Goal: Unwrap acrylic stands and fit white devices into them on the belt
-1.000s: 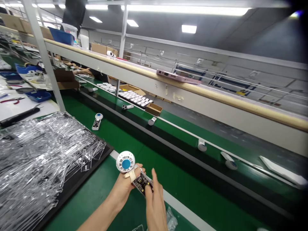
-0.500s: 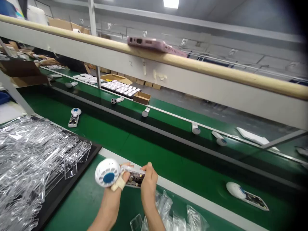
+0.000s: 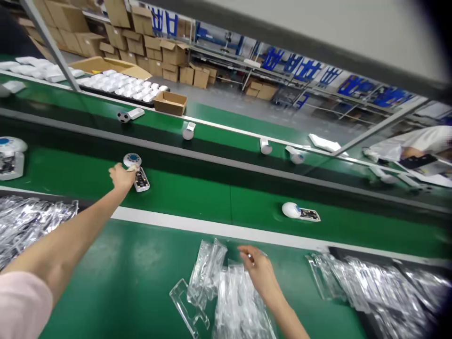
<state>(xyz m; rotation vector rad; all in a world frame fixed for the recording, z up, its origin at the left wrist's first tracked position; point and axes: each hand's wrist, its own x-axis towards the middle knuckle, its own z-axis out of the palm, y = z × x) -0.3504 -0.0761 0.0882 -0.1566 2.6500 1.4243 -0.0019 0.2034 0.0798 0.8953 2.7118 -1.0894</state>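
My left hand (image 3: 123, 178) reaches far out over the green belt, its fingers closed on a white round-headed device (image 3: 142, 181). That device has a blue centre in its head and an open handle with a circuit board inside. A pale wrap covers one finger. My right hand (image 3: 259, 269) is over the near worktop, fingers curled together. A small shiny bit shows at its fingertips, too small to name. Just beside and below it lie clear plastic sleeves (image 3: 235, 301). A clear plastic frame (image 3: 183, 301) rests left of them.
Similar devices lie on the belt (image 3: 212, 197), one at right (image 3: 291, 210) and one at far left (image 3: 12, 157). Piles of clear plastic parts sit left (image 3: 31, 221) and right (image 3: 370, 278). A metal beam (image 3: 318, 42) crosses overhead. Another person's sleeve (image 3: 420, 141) appears at far right.
My hands have parted. The left went out to the belt at the left with the device; the right let go of it and moved right, beside the sleeves. The view has tilted down and turned right.
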